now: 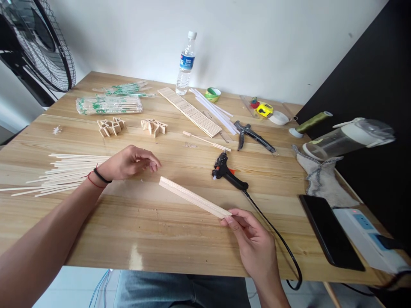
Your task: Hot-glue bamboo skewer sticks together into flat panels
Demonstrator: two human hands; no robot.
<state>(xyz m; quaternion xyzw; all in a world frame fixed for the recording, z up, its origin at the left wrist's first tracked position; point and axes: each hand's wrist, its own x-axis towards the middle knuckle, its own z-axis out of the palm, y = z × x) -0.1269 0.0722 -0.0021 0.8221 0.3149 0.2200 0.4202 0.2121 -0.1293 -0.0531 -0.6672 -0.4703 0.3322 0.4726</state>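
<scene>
My right hand [252, 239] pinches one end of a narrow strip of wooden sticks [194, 197] laid side by side, which slants up to the left over the table. Bare and loosely bent, my left hand [136, 163] hovers beside the strip's far end with nothing seen in its fingers. Under and left of that wrist lies a loose spread of thin wooden sticks [64, 173]. A black hot glue gun [229, 171] rests beyond the strip, its cord running to the front right.
On the wooden table [154, 244] are small stick lattices [154, 126], a slatted wooden panel [189, 111], packaged sticks [109, 105], a water bottle [185, 64], a black clamp-like tool [253, 137], a phone [330, 231], a power strip [369, 239] and a clear tumbler [346, 137]. A fan [38, 42] stands left.
</scene>
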